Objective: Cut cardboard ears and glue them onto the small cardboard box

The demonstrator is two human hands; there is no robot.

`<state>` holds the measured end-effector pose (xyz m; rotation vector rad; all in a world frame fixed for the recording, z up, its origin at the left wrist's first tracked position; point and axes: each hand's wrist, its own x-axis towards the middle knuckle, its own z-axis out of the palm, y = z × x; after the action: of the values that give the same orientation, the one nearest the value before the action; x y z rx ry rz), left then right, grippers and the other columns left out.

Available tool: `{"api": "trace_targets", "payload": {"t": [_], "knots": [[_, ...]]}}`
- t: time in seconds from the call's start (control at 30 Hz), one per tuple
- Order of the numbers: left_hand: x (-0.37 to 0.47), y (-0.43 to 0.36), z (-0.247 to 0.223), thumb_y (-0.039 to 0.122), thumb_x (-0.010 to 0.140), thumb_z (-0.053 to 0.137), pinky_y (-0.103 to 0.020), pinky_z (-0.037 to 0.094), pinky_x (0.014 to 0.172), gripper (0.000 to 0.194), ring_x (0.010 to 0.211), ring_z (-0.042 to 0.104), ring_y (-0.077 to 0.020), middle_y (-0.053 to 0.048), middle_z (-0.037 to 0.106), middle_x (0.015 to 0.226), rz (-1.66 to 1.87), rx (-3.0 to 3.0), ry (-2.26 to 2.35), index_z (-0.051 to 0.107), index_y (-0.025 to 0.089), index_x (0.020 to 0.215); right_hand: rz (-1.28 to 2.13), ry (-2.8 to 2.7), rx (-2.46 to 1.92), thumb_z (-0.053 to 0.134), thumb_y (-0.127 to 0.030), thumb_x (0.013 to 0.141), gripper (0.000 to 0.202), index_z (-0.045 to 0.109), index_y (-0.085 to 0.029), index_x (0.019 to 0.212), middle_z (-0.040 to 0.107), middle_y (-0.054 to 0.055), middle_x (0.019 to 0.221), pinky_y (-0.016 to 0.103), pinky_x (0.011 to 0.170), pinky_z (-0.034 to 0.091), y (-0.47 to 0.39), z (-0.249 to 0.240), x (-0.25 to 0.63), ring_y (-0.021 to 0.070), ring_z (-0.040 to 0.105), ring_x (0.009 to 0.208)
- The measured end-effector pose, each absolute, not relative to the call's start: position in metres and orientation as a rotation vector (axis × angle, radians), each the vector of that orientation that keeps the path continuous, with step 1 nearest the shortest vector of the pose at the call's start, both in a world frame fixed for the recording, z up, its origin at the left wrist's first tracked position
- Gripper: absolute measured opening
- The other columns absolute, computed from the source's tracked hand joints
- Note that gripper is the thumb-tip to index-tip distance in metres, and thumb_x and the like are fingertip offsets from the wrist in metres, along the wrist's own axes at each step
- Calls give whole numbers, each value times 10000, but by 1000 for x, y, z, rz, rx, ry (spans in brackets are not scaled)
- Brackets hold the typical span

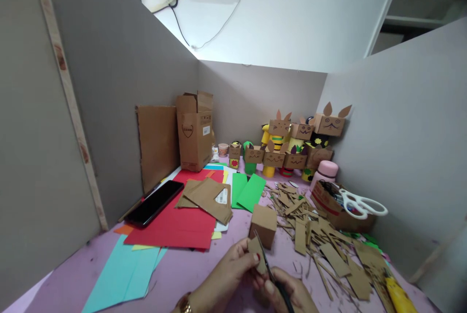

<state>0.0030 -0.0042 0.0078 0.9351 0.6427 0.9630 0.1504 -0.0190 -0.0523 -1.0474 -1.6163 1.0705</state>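
My left hand (239, 262) pinches a small piece of brown cardboard (257, 254) between thumb and fingers, low in the middle of the view. In my right hand (288, 289) are dark-handled scissors (269, 267), their blades pointing up and away along the right edge of the cardboard piece. Whether the blades cut into it cannot be made out. Just beyond both hands, a small cardboard box (264, 220) sits on the pink table (175, 274).
Right of the box lies a pile of cardboard scraps (301, 235), with a container holding white scissors (363, 204) behind. Left are red paper (171, 230), a phone (155, 203) and blue paper (120, 274). Cardboard-headed figures (274, 157) and a tall box (195, 133) stand farther back.
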Motion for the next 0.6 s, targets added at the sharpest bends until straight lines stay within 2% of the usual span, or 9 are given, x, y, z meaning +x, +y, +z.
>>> {"api": "trace_targets", "payload": {"t": [0.27,0.5,0.6], "knots": [[0,-2,7,118,734,523,-201,292,499,52,485,443,-72,5,603,597,917,1102,650,519,164,711,1171,-1606,-933,503,-640,759,453,576,-194,728,579,38,674,248,535,343,-23,-40,147,173,466,602],[0,-2,9,146,724,521,-210,297,512,35,479,437,-76,6,589,583,931,1073,657,508,168,699,1183,-1614,-998,510,-645,750,488,607,-167,736,523,17,622,247,508,280,-22,-42,149,143,383,547],[-3,-1,10,122,717,502,-207,297,513,52,492,448,-82,8,588,583,915,1116,640,510,171,700,1153,-1578,-981,560,-656,711,474,624,-186,716,527,11,613,246,521,337,-24,-38,146,156,423,563]]}}
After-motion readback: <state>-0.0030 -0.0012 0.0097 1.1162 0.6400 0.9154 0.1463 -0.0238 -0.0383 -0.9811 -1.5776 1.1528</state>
